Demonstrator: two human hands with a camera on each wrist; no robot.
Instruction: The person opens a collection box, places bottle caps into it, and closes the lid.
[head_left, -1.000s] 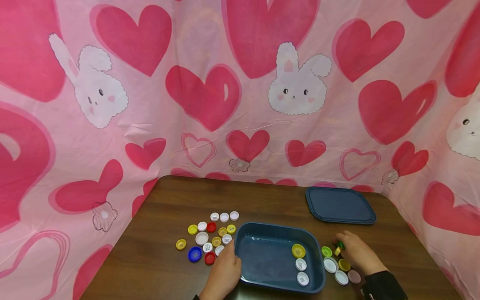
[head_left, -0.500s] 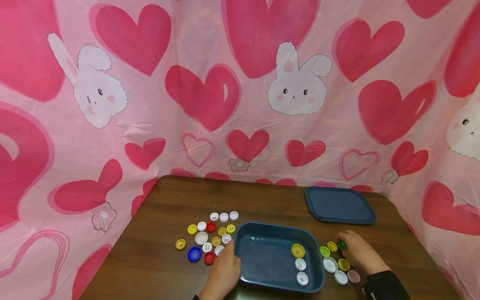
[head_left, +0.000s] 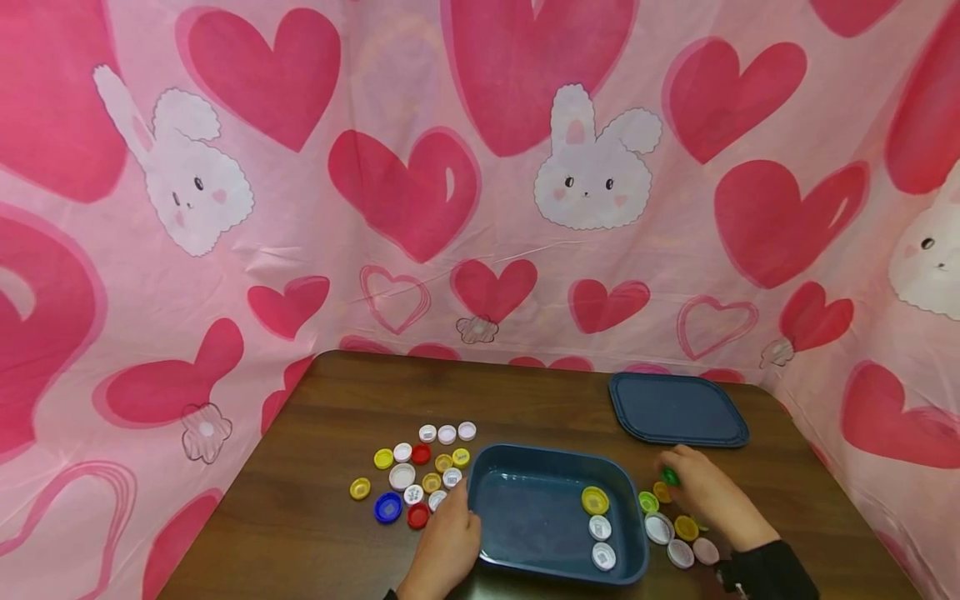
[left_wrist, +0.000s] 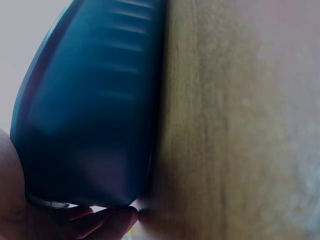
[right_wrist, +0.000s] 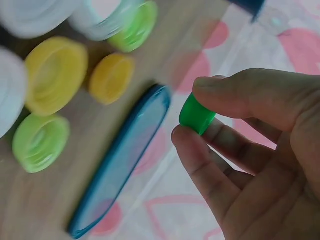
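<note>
Between thumb and forefinger my right hand (head_left: 708,493) pinches a small green bottle cap (right_wrist: 197,114), lifted above the table. Below it lies a group of caps: a yellow cap (head_left: 686,527), a light green cap (head_left: 648,502), a small orange-yellow cap (right_wrist: 112,78), and pale ones beside them. A dark blue plastic box (head_left: 528,521) stands left of that group. Inside the box, a yellow cap (head_left: 595,501) and two white caps line up along the right side. My left hand (head_left: 444,542) grips the box at its left end, with fingers (left_wrist: 112,222) against the outer wall.
Left of the box several caps lie spread out, among them a blue cap (head_left: 387,507) and a red cap (head_left: 417,516). A flat dark blue lid (head_left: 678,408) rests at the back right of the wooden table (head_left: 352,392). A patterned pink curtain (head_left: 510,233) surrounds the table.
The right hand has let go of an orange-yellow cap, which lies with the group, and has risen and moved slightly left with the green cap. The left hand and box stay put.
</note>
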